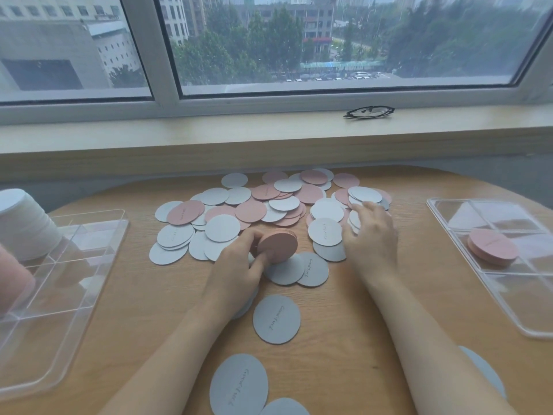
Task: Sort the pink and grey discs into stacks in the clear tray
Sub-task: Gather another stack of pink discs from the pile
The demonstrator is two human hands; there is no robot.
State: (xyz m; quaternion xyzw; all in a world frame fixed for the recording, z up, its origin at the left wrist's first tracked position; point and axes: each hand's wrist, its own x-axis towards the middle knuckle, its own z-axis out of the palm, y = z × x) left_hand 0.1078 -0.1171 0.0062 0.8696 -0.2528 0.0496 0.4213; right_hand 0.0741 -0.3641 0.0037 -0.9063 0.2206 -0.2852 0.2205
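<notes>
1. Round wooden table (155, 319) below a window (329, 40); sill (209, 127) running across, with a pair of glasses (368, 111) lying on it.
2. Loose heap (269, 205) of pink and grey discs spread over the far middle of the table, many overlapping.
3. Left hand (239, 265) at the near edge of the heap, fingers and thumb curled round a small pink stack (277, 244) held tilted on edge, thumb pressed on its front face.
4. Right hand (371, 235) palm down on the right part of the heap, fingers spread fairly straight over grey discs, touching them; gripping nothing that shows.
5. Two grey discs (299, 271) overlapping just in front of the left hand's stack.
6. Single grey disc (276, 319) lying flat between the forearms, faint writing on it.
7. More grey discs (238, 384) near the bottom edge, one partly under the right forearm.
8. Clear tray (449, 223) at the right, divided into compartments, well apart from the heap; a flat pile of pink (492, 247) in one middle compartment.
9. Second clear tray (98, 235) at the left, also divided; near compartments holding no discs that show.
10. Tall white stack (24, 223) and a pink one (12, 283) at the far left edge, beside or in the left tray; cannot tell which.
</notes>
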